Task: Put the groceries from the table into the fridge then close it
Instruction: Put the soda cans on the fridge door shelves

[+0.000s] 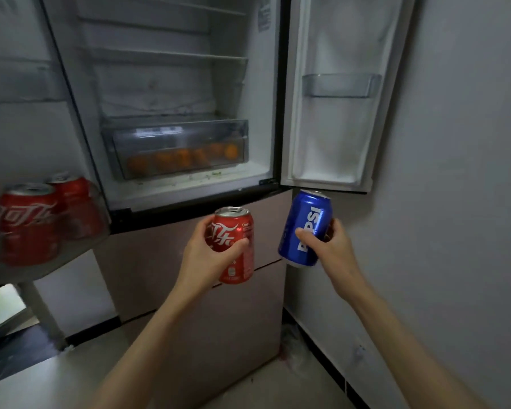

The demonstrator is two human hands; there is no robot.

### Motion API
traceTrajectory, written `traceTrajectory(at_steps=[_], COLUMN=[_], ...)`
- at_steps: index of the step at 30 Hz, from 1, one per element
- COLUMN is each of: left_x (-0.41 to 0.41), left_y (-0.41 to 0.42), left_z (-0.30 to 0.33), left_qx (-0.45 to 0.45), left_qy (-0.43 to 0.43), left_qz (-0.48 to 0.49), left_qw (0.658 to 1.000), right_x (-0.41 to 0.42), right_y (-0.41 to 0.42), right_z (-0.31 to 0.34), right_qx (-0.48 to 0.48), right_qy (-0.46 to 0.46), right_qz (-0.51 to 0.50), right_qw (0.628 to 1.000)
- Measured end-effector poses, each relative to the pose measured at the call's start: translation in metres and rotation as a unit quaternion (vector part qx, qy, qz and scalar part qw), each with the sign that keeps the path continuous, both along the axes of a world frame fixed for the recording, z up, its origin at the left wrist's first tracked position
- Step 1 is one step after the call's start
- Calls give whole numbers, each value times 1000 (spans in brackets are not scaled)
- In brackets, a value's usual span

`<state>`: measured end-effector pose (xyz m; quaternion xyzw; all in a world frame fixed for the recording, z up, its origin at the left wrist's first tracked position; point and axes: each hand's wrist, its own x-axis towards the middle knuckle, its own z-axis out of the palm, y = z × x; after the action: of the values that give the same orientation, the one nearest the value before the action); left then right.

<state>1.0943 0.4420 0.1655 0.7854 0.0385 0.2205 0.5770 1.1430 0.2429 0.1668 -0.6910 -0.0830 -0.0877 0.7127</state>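
Left hand: wrapped around a red can, thumb across its front, other fingers hidden behind; held upright, in front of the lower fridge panel.
Right hand: closed on a blue can, thumb on the front over the white lettering, fingertips curled round the far side; tilted, top leaning right and up, just under the bottom edge of the right door.
Cans relative to each other: side by side, near, not touching.
Fridge: both upper doors swung open, interior lit dimly, glass shelves bare.
Drawer: clear, at the bottom of the upper compartment, shut, oranges showing through its front.
Compartment floor: small green and dark crumbs scattered in front of the drawer.
Left door bin: clear, holding two red cans, upright, one behind the other, touching or nearly so.
Right door bin: clear, mounted midway up the door.
Floor: pale tile, dark skirting along the right wall.
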Motion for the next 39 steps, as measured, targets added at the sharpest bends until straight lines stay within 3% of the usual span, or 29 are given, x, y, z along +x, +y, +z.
traceTrajectory(at_steps=[10,20,24,33,39], left_x=[177,279,320,383,395], left_y=[-83,-136,-141,-146,-143], left_z=[105,249,287,291,281], left_qx=[-38,-55,-30,79,159], left_qy=[-110,-230,-202,-100,-77], left_qz=[-25,-34,-29,-32,-19], left_qw=[993,971,979,991,984], right_x=[158,260,298,364,371], right_y=[-74,-110,-118,-112,-105], right_z=[116,251,283,282,277], right_qx=[-45,-15,-36,-267,-300], right_qy=[-139,-230,-229,-183,-152], right_qz=[-2,-35,-56,-115,-100], right_qw=[989,973,971,939,936])
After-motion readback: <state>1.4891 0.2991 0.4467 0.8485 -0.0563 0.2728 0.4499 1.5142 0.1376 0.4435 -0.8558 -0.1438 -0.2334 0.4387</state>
